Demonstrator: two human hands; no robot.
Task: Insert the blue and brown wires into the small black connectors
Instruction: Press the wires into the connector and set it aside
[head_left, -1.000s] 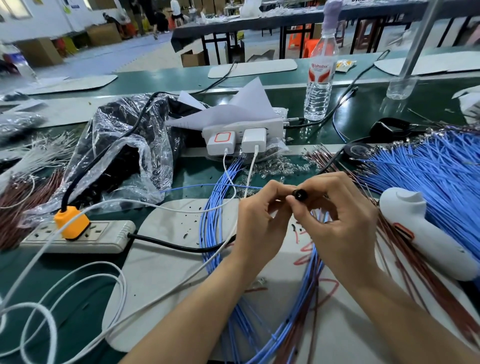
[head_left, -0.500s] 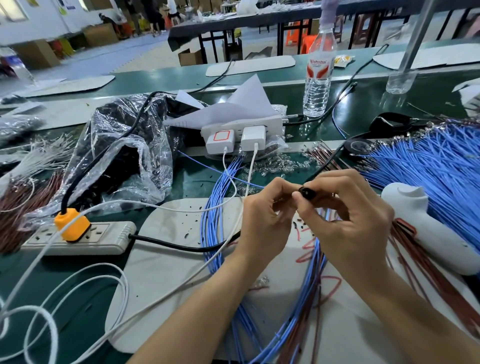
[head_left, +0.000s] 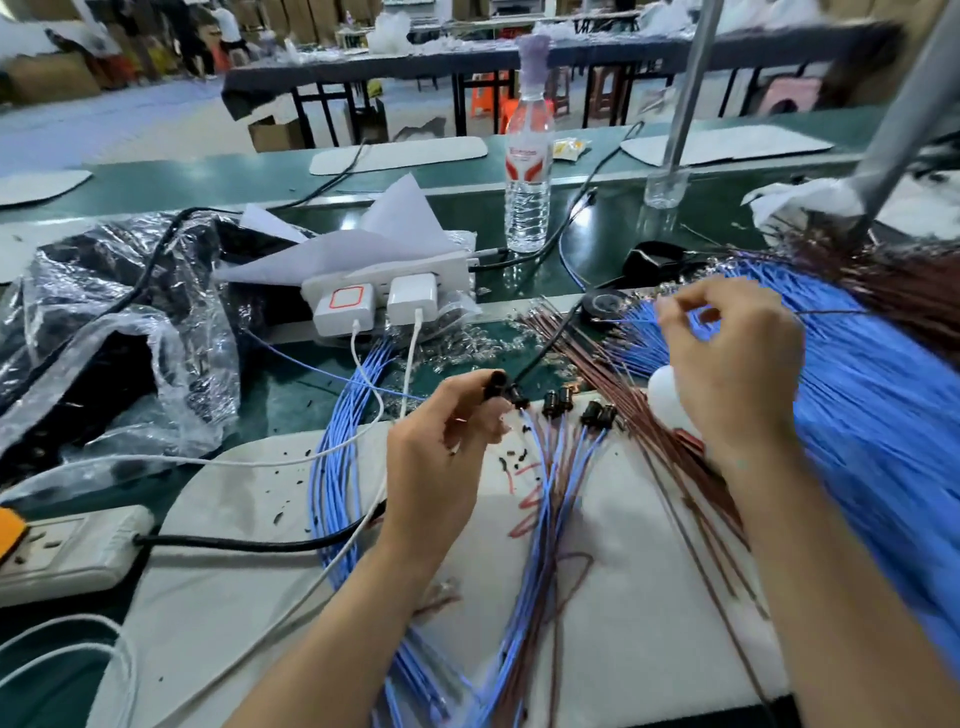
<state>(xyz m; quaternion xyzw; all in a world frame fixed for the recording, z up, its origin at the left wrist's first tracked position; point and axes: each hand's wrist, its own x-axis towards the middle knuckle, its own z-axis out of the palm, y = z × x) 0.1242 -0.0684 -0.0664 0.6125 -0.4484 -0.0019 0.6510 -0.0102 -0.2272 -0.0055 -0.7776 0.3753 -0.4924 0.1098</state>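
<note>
Two hands (head_left: 441, 441) (head_left: 727, 364) apart, pinching connector (head_left: 494, 383), wire (head_left: 831, 312).

Left hand (head_left: 441, 441): forearm enters from lower centre; fingers curled, thumb and forefinger pinching a small black cylindrical plastic connector (head_left: 493, 385). Right hand (head_left: 727, 374): positioned farther forward, well apart from the left; fingertips curled together, pinching a thin brown wire (head_left: 831, 313); outline blurred.
</note>
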